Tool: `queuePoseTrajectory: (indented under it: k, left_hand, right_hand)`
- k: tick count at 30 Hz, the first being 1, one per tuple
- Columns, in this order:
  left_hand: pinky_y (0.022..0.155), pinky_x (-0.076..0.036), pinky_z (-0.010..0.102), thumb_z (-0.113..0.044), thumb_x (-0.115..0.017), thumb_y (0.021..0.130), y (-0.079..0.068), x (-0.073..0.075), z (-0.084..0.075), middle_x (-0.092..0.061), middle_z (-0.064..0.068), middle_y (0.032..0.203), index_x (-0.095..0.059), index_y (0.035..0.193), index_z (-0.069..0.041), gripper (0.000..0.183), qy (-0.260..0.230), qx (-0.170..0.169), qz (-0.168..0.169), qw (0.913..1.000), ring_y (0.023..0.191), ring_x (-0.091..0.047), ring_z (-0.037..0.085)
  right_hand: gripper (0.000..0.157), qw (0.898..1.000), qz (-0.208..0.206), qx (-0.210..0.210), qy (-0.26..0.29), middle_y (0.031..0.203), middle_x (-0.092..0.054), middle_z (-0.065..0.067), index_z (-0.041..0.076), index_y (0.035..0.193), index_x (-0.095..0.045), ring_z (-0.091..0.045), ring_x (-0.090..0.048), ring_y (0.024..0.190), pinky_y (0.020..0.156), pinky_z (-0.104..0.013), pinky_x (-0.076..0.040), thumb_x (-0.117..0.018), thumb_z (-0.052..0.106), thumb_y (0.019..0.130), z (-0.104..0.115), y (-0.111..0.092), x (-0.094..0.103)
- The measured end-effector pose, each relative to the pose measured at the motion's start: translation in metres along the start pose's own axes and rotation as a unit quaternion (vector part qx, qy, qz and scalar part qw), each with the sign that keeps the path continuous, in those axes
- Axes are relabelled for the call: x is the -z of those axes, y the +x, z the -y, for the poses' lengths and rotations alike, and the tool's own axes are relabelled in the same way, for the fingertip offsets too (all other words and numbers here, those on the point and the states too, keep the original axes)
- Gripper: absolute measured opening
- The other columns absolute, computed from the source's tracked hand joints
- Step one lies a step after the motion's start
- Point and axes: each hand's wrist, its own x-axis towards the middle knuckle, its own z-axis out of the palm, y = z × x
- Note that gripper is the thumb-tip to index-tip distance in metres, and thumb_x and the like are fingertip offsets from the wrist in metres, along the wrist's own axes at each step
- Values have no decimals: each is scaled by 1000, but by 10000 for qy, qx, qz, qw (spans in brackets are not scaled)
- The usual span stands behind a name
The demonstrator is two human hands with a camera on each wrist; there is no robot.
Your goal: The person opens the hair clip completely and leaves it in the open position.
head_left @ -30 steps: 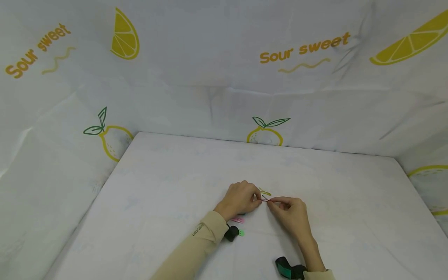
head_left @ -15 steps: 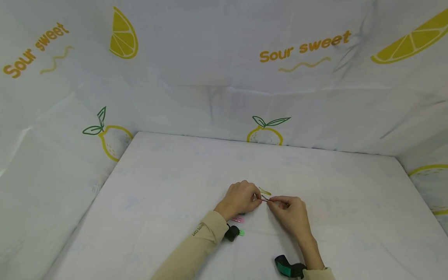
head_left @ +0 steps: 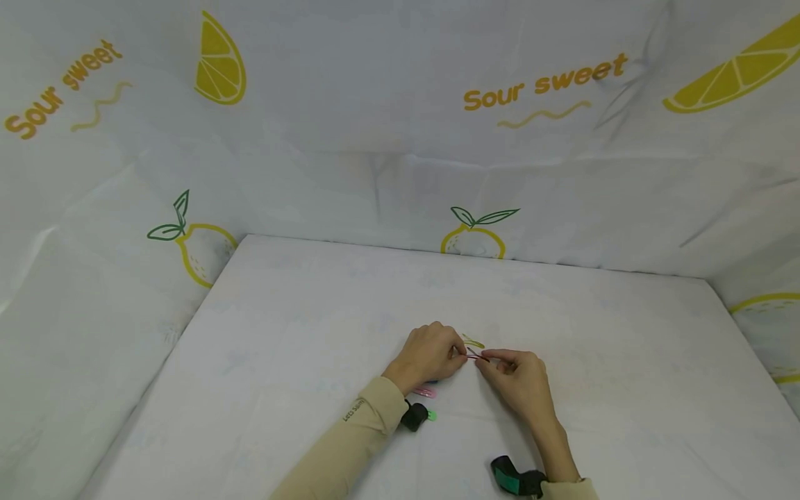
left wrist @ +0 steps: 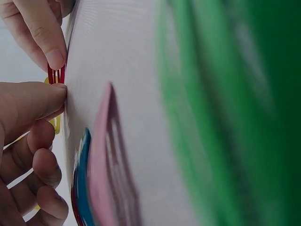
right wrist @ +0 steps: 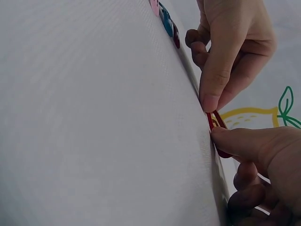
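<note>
A red snap hair clip [head_left: 478, 357] is held just above the white table between both hands. My left hand [head_left: 431, 353] pinches its left end with thumb and fingertip. Thumb and forefinger of my right hand [head_left: 519, 385] pinch it nearer the other end, whose rounded tip [right wrist: 225, 154] shows past the thumb in the right wrist view. The clip's thin strips stand apart in the head view. Just behind lies a yellow hair clip [head_left: 473, 343]. Near the left wrist are a pink hair clip [left wrist: 99, 174], a blue one [left wrist: 83, 179] and a dark red one [right wrist: 176, 36].
A green hair clip [head_left: 432, 416] lies by the black wrist camera [head_left: 414, 417] on the left arm, and looms blurred in the left wrist view. The white table [head_left: 300, 312] meets a lemon-print cloth [head_left: 350, 187] behind and at the sides.
My right fingertips have shifted slightly left along the red hair clip, so that its end now shows past them. My left hand keeps its place and its pinch.
</note>
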Motion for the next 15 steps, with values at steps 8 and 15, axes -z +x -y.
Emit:
queuePoseTrajectory:
  k: [8, 15]
  left_hand:
    - [49, -32, 13, -27, -76, 92, -2, 1, 2, -69, -9, 69, -84, 97, -21, 11, -11, 3, 29, 10000, 56, -44, -3]
    - [50, -33, 13, -26, -76, 91, -10, 13, 5, -67, -10, 66, -84, 100, -20, 13, -310, 47, -33, 9995, 55, -43, -5]
  right_hand:
    - [14, 10000, 15, -20, 67, 56, -51, 0, 4, 98, -82, 0, -37, 47, 46, -19, -30, -82, 11, 85, 2, -1, 1]
    - [15, 9999, -33, 55, 132, 56, -51, 1, 4, 98, -82, -1, -36, 47, 46, -19, -30, -82, 11, 85, 4, -2, 0]
